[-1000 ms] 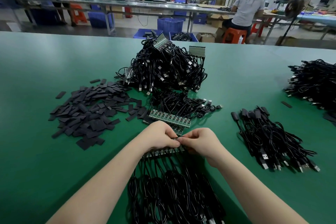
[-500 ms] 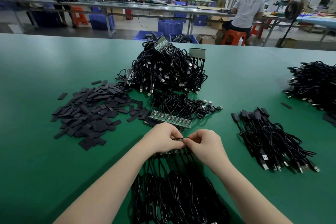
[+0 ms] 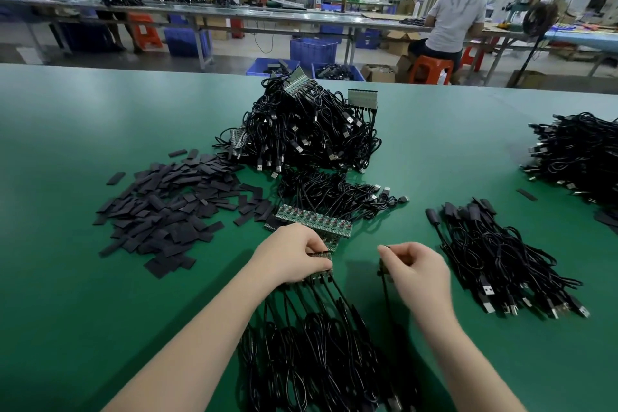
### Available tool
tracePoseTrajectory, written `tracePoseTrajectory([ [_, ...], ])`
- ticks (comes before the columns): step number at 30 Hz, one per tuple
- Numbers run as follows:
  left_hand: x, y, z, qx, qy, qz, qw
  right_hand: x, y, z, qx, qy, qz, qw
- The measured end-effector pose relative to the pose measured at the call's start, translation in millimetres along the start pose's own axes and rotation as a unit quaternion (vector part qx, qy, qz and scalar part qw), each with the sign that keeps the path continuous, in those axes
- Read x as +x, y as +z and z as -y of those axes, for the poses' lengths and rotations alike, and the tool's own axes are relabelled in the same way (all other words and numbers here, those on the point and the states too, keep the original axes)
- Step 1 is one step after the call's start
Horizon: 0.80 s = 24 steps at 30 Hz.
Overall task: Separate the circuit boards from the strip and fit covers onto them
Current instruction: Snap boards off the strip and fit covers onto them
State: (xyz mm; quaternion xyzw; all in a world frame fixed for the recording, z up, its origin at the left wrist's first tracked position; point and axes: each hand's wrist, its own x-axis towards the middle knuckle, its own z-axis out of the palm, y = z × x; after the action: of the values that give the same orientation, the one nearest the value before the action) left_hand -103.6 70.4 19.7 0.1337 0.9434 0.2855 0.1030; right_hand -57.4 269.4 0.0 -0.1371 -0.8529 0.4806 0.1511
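Observation:
My left hand (image 3: 294,256) grips the end of a strip of small circuit boards (image 3: 322,273), whose black cables (image 3: 314,338) trail toward me. My right hand (image 3: 413,269) pinches a single board (image 3: 383,269) a short way right of the strip, with its own cable hanging down. Another green strip of boards (image 3: 314,219) lies just beyond my hands. A heap of flat black covers (image 3: 170,207) is spread to the left.
A tall pile of cabled strips (image 3: 311,130) sits at the table's centre back. Covered cables lie in a bundle (image 3: 501,254) to the right, with another black pile (image 3: 582,154) at the far right edge. The green table (image 3: 67,130) stretches left.
My hands were together on the strip; now the right hand has moved right, carrying one board and its cable away from the strip.

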Motion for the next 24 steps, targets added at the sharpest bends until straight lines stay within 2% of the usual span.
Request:
tracePoseTrajectory([
  [3, -1, 0, 1, 0.004, 0.010, 0.016, 1.000, 2, -8, 1, 0.047, 0.019, 0.028, 0.998],
  [7, 0, 14, -7, 0.018, 0.031, -0.009, 0.999, -3, -6, 12, 0.090, 0.004, 0.060, 0.994],
  [10, -3, 23, -3, 0.007, 0.041, -0.040, 0.998, -4, -16, 27, 0.117, -0.056, 0.011, 0.992],
  [13, -9, 24, -2, -0.024, 0.068, -0.103, 0.992, -9, -30, 48, 0.161, -0.123, -0.038, 0.979],
  [16, -16, 16, -11, -0.199, 0.086, -0.127, 0.968, -16, -32, 70, 0.217, -0.175, 0.003, 0.960],
  [19, -24, 3, -28, -0.402, 0.117, -0.079, 0.905, -18, -22, 86, 0.253, -0.175, 0.059, 0.950],
  [22, -26, -8, -32, -0.439, 0.134, -0.087, 0.884, -10, -6, 93, 0.246, -0.144, 0.071, 0.956],
  [24, -24, -12, -28, -0.453, 0.107, -0.082, 0.881, -1, 5, 91, 0.238, -0.108, 0.079, 0.962],
])
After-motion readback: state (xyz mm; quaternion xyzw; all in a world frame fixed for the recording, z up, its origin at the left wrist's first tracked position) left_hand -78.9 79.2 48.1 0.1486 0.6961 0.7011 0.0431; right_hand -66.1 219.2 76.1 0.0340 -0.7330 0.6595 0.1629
